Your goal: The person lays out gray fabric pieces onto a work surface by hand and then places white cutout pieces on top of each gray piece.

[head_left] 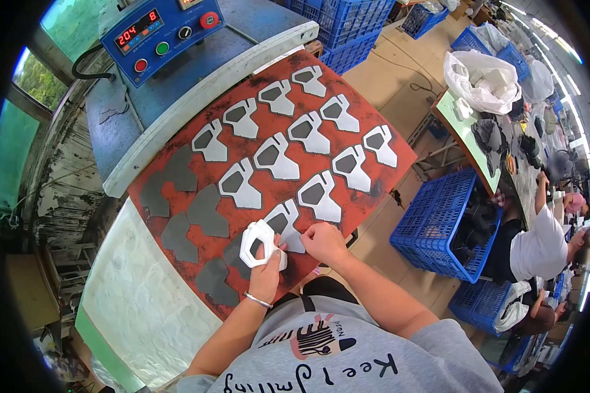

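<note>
My left hand [266, 280], a bracelet on its wrist, is closed around a small stack of white cut-out pieces [259, 227] with an angular opening. My right hand [324, 242] is closed beside it, fingertips curled at the lower right edge of a white piece [290, 223] lying on a dark grey piece. Anything in those fingertips is hidden. Under both hands lies a red board [403, 154]. Rows of white pieces sit on dark grey shapes across its upper and right part. Bare dark grey pieces [208, 209] lie at the left and lower left.
Beyond the board stands a blue machine with a control box [160, 42] and a pale front bar [210, 92]. A pale sheet-covered surface [137, 275] is at left. Blue crates [432, 223] and a table [465, 134] with a white bag stand right, where other people sit.
</note>
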`<state>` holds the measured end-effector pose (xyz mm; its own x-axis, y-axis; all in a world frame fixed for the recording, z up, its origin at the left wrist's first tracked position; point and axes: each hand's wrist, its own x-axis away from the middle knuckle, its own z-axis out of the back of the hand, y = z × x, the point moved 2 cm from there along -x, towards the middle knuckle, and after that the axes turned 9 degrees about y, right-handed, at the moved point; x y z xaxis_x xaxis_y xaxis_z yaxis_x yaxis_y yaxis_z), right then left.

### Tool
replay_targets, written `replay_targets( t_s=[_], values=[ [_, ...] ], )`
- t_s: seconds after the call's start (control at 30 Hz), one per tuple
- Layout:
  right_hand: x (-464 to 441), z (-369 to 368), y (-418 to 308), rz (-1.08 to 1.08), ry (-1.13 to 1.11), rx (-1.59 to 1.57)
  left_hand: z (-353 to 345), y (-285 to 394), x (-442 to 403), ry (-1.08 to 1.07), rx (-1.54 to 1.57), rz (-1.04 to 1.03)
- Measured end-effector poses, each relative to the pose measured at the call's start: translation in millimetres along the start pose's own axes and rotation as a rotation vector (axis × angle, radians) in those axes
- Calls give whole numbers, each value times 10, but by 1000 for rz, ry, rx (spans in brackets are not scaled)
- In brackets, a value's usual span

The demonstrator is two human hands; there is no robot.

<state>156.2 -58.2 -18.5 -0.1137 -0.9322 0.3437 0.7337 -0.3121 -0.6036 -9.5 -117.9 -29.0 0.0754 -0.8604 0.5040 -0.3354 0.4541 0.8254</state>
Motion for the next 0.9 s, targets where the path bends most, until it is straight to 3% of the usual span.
replay_targets(
  t_s=[0.67,0.77,0.87,0.9],
  values=[
    [-62,-23,-4,66,-47,46,-76,-45,46,63,-43,-42],
    [-60,-17,-13,124,4,165,-88,-34,49,82,-27,-18],
    [7,124,-95,142,-44,260,-83,-49,46,71,9,-13],
    [46,187,-120,147,-37,180,-94,-34,58,39,172,0]
  ],
)
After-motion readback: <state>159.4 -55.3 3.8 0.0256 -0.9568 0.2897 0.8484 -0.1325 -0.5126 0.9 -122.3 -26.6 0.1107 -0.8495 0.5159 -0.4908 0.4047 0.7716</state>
